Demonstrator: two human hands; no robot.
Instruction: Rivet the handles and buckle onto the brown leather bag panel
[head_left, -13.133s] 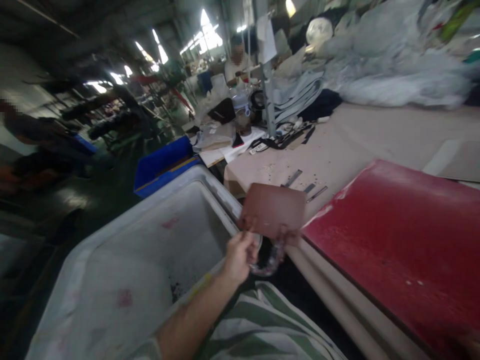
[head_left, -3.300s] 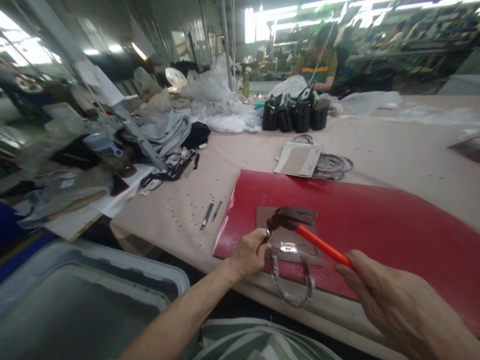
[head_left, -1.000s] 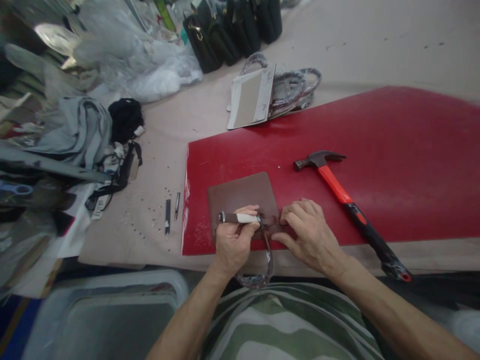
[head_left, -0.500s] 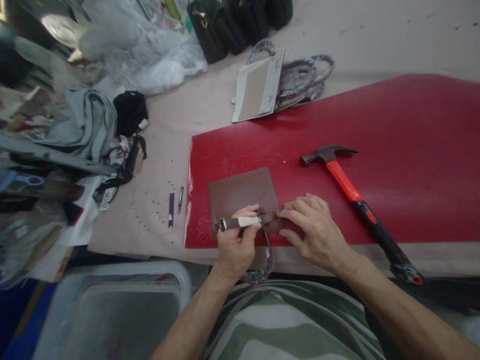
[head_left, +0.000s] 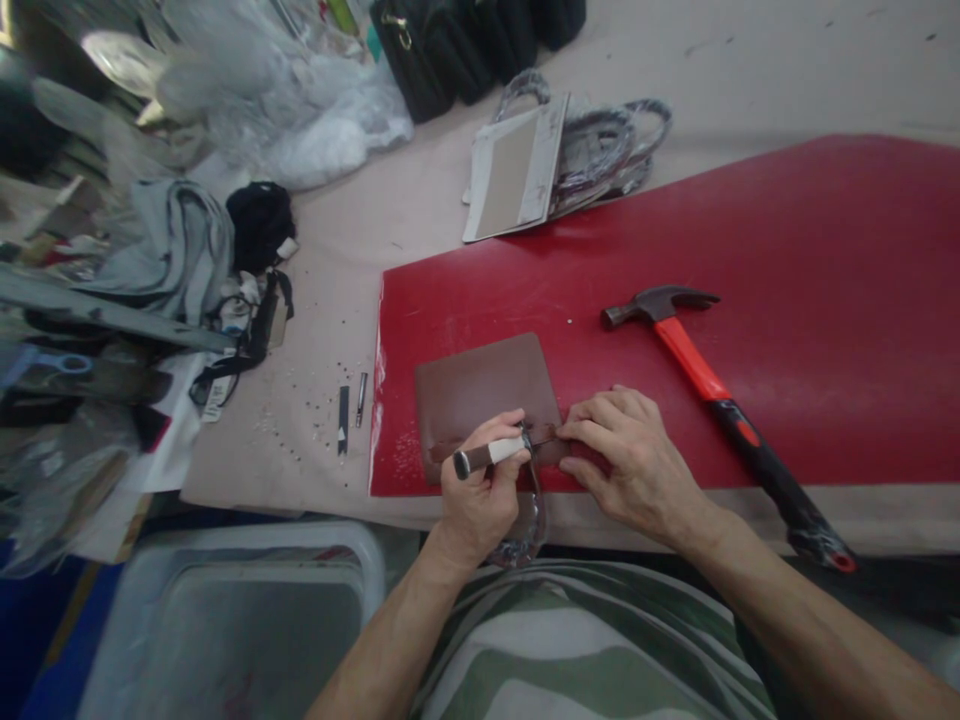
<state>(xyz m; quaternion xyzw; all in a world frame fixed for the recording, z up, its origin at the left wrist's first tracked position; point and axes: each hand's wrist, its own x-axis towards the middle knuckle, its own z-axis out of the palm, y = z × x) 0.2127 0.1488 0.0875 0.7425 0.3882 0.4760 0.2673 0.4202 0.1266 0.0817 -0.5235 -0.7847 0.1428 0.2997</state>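
Note:
A brown leather panel [head_left: 480,390] with a wrapped loop handle [head_left: 525,530] lies at the near left corner of a red cutting board [head_left: 712,230]. My left hand [head_left: 476,500] is closed round a small punch tool [head_left: 487,455] with a white grip, its tip on the panel's near edge. My right hand [head_left: 637,460] presses the panel's handle tab flat with curled fingers. A hammer [head_left: 712,385] with an orange and black handle lies on the board to the right, untouched.
Two small metal punches [head_left: 349,405] lie on the beige table left of the board. A grey-white panel with handles [head_left: 525,165] sits behind the board, black bags [head_left: 450,45] beyond. Cloth and clutter fill the left side. A grey bin [head_left: 225,620] stands below the table's edge.
The hammer was laid down on the board and my right hand moved to the panel. In the last half second my left hand tilted the punch tool, its butt end dropping toward me.

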